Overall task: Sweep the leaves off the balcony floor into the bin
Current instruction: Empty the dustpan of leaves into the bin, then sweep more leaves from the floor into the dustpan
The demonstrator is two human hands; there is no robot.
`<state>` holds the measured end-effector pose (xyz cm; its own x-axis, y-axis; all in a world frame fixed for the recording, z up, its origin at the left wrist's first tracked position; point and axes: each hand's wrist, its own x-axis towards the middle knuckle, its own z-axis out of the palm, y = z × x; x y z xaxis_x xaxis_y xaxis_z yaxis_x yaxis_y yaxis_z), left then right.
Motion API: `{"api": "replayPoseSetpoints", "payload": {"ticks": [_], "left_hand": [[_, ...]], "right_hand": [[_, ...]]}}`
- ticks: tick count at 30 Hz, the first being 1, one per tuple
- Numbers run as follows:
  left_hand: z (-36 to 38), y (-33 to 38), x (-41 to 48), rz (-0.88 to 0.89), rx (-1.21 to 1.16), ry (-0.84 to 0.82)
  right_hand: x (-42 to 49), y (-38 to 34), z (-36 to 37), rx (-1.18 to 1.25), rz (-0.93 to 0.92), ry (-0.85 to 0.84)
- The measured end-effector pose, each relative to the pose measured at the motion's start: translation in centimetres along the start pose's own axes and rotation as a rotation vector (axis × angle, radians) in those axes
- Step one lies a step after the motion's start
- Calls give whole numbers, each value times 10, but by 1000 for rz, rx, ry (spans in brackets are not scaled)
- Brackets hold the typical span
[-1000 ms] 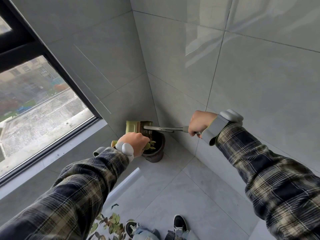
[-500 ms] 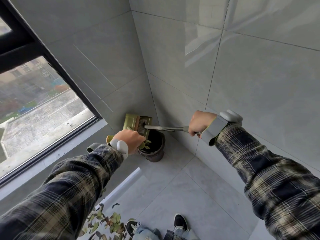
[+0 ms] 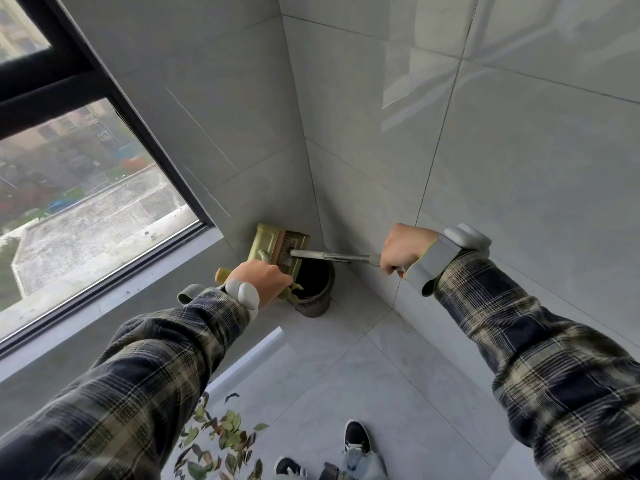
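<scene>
Leaves (image 3: pixel 221 441) lie heaped on the balcony floor (image 3: pixel 346 375) by the person's shoes (image 3: pixel 356 436), while both hands work over the bin (image 3: pixel 317 292) in the far corner.

The left hand (image 3: pixel 265 280) is clamped on the handle of a green dustpan (image 3: pixel 268 240), tipped up above the bin's mouth, and a few leaves (image 3: pixel 292 292) hang at its lower lip. The right hand (image 3: pixel 403 247) is wrapped round a brush (image 3: pixel 329 256), whose metal handle runs level from the right to its head against the pan. The heap lies nearer the person and to their left, under the left forearm and well apart from the bin. Two walls close in behind the bin. Bare tiles between heap and bin look roomy enough for sweeping.
</scene>
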<state>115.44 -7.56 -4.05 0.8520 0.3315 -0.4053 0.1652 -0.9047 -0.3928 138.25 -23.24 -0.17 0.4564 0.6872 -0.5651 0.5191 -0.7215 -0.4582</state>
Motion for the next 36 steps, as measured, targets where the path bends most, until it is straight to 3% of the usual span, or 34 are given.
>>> {"api": "replayPoseSetpoints", "payload": {"ticks": [7, 13, 19, 24, 30, 36], "left_hand": [[4, -3, -11, -191, -246, 138], [23, 0, -75, -589, -686, 308], [60, 13, -159, -873, -997, 413], [110, 46, -257, -1059, -1280, 462], [160, 117, -363, -1468, -1456, 487], [195, 196, -431, -1540, -1483, 357]], "right_hand": [[-27, 7, 1, 30, 36, 51], [-65, -1, 44, 60, 41, 108], [-116, -25, 108, 10, 22, 119], [-159, -50, 166, -106, -38, 50], [-213, -89, 258, -194, -119, -71], [-246, -83, 357, -199, -161, -241]]}}
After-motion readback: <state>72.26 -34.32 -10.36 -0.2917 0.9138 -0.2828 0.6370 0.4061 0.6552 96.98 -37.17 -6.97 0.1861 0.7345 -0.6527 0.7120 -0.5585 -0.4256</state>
